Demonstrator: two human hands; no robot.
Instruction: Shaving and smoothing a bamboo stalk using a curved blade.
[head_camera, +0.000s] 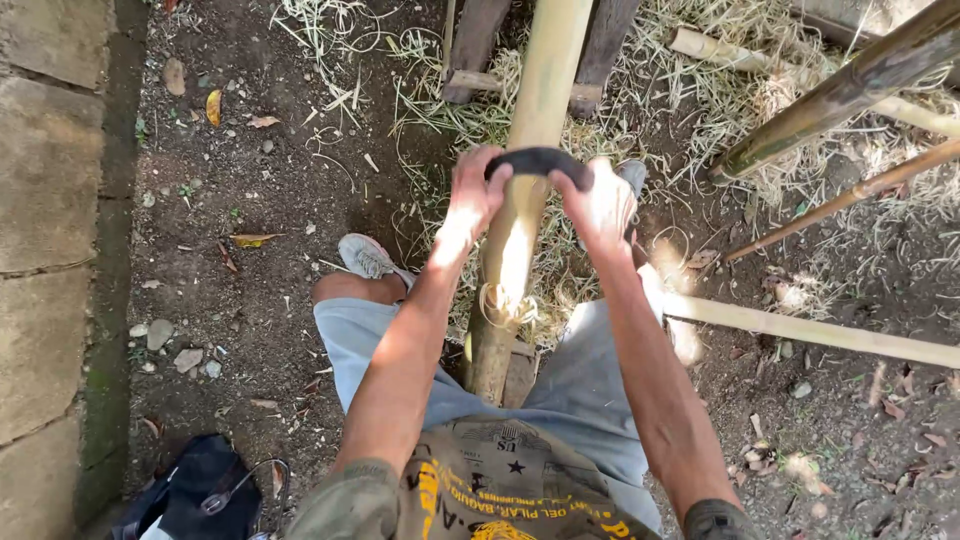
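Now your left hand (470, 205) and right hand (603, 205) are each clamped on one end of a dark curved blade (540, 160), which sits across the bamboo pole (525, 200). The pole runs lengthwise between your knees, its near end resting on a wooden block (518, 372) and its far end on a wooden frame (475, 40) among pale shavings (470, 115). Keep both wrists level so the blade bites evenly, pull along the grain in shallow strokes, and brace the pole with your legs. Mind your left shoe (365, 257), planted just beside the pole.
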